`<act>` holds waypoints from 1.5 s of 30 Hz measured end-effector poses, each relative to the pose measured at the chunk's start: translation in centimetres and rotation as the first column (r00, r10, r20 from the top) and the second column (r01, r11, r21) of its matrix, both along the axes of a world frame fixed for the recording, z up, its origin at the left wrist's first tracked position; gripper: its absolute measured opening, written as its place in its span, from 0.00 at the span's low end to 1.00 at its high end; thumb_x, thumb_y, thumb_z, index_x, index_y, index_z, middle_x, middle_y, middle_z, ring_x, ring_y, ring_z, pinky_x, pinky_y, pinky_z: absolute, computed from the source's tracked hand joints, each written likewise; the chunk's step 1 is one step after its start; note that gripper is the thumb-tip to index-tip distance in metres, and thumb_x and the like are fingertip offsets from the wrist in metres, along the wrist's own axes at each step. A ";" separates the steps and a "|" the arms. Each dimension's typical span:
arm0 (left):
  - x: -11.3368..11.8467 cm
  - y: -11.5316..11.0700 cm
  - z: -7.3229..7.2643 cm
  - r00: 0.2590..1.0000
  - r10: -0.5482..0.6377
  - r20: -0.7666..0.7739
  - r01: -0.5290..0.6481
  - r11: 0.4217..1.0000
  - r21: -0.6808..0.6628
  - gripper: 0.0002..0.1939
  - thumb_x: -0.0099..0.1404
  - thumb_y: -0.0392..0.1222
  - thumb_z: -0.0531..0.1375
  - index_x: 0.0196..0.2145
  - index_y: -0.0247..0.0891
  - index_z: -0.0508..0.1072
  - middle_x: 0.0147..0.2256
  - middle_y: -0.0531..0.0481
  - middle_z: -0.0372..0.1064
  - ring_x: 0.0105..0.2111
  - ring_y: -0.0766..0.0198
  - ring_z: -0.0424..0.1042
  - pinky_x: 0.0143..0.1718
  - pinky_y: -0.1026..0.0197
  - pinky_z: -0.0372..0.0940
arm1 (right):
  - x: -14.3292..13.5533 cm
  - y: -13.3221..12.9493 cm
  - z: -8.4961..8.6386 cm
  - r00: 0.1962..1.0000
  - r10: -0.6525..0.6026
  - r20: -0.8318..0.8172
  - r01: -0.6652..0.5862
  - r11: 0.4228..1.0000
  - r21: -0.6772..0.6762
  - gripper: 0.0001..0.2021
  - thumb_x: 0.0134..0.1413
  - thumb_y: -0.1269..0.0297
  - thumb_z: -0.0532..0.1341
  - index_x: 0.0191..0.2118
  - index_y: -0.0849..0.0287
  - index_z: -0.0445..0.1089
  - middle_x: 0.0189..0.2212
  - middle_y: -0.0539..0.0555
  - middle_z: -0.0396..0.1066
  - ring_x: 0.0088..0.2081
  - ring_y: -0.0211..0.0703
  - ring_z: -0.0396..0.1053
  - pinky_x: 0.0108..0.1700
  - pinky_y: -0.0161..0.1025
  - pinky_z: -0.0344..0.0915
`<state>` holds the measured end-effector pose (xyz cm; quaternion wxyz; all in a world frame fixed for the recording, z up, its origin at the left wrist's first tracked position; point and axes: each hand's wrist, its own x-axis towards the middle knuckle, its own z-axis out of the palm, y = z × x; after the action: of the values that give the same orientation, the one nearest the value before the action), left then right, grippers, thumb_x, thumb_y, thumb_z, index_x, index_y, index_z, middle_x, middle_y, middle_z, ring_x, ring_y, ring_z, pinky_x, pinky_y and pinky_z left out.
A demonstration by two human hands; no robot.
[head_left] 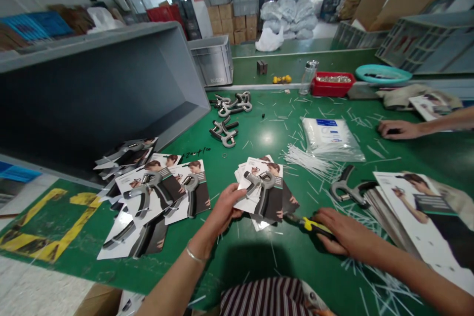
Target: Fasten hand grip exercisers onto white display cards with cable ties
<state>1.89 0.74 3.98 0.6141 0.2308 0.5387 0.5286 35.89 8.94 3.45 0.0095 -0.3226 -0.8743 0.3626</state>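
My left hand is closed on the left edge of a printed card. On that card lies a grey-and-black hand grip strengthener, and more cards show beneath it. My right hand is wrapped round yellow-and-black cutting pliers, whose jaws reach the card's lower right corner. Left of my left hand, several cards with hand grips lie in an overlapping heap. A loose hand grip rests beside a stack of printed cards on the right.
A large grey bin lies on its side at the left. Loose hand grips sit beyond the cards. White cable ties lie scattered near a plastic bag. Another person's hand rests at the right. A red tray stands at the back.
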 end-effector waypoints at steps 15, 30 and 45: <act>1.4 -0.2 -0.6 0.990 0.029 -0.138 -0.022 0.999 0.045 0.21 0.61 0.52 0.63 0.46 0.39 0.63 0.24 0.60 0.64 0.12 0.76 0.55 0.09 0.73 0.45 | -7.8 1.3 2.6 0.955 -0.190 -0.229 0.153 0.973 -0.171 0.25 0.61 0.58 0.57 0.63 0.52 0.59 0.43 0.60 0.71 0.43 0.55 0.68 0.46 0.53 0.64; 1.1 -0.3 -0.9 0.988 0.024 -0.152 -0.021 1.000 0.019 0.22 0.60 0.53 0.63 0.46 0.39 0.64 0.28 0.57 0.67 0.14 0.76 0.59 0.09 0.74 0.47 | -10.2 1.7 1.2 0.982 -0.147 0.119 0.033 0.752 0.658 0.35 0.55 0.66 0.60 0.68 0.59 0.51 0.48 0.64 0.65 0.46 0.57 0.60 0.46 0.47 0.55; 2.2 -0.5 -0.7 0.973 0.217 -0.072 -0.210 0.973 0.091 0.20 0.62 0.53 0.61 0.45 0.36 0.66 0.26 0.56 0.66 0.15 0.73 0.61 0.13 0.70 0.55 | -10.6 -2.5 2.6 1.000 0.011 -0.024 -0.009 0.997 0.074 0.13 0.59 0.64 0.58 0.49 0.56 0.69 0.45 0.57 0.74 0.46 0.50 0.72 0.49 0.42 0.65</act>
<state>4.09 0.26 3.27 0.5209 0.2183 0.5627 0.6036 25.27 6.41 6.04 0.0302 -0.3132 -0.8886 0.3337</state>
